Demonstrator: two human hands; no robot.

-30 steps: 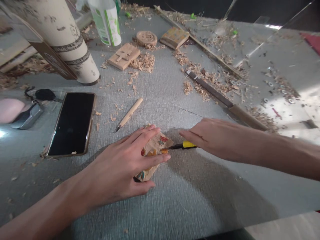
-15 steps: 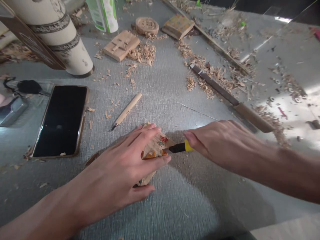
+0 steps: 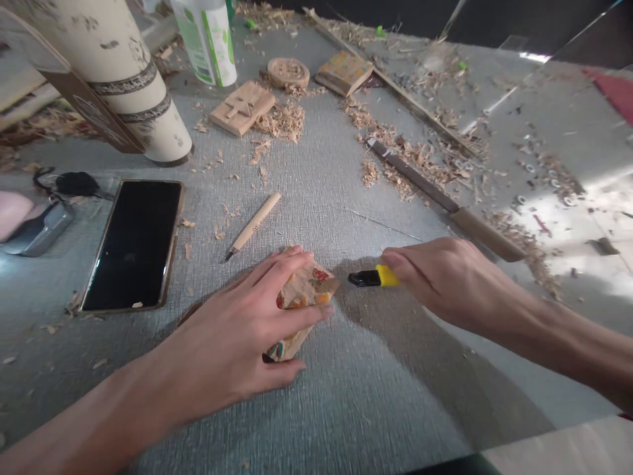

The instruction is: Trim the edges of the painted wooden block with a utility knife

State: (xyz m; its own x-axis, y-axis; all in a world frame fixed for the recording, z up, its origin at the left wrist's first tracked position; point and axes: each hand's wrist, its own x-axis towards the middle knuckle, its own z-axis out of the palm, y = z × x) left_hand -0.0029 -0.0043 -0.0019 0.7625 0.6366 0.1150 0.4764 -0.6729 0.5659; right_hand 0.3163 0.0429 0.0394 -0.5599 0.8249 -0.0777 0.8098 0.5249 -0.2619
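Note:
Below the centre of the view, my left hand (image 3: 242,323) lies over a small block (image 3: 311,284) with a patterned, colourful surface, its fingers and thumb gripping the sides. The hand hides much of the block, whose right corner pokes out past the fingers. To the right, my right hand (image 3: 440,277) is closed around a yellow and black utility knife (image 3: 368,278). The knife's black front end points left at the block, with a small gap between them. Above my left hand lies a wooden-handled carving tool (image 3: 254,224), its dark tip pointing down and left.
A phone (image 3: 133,244) lies at left, below a tall patterned cup (image 3: 163,132). Farther back are a carved wooden block (image 3: 242,107), a round carved piece (image 3: 288,71) and another patterned block (image 3: 345,72). A long file (image 3: 420,178) rests among wood shavings (image 3: 284,121).
My right hand has drawn the utility knife back to the right, away from the block's corner. The left hand keeps its grip. The view has tilted slightly.

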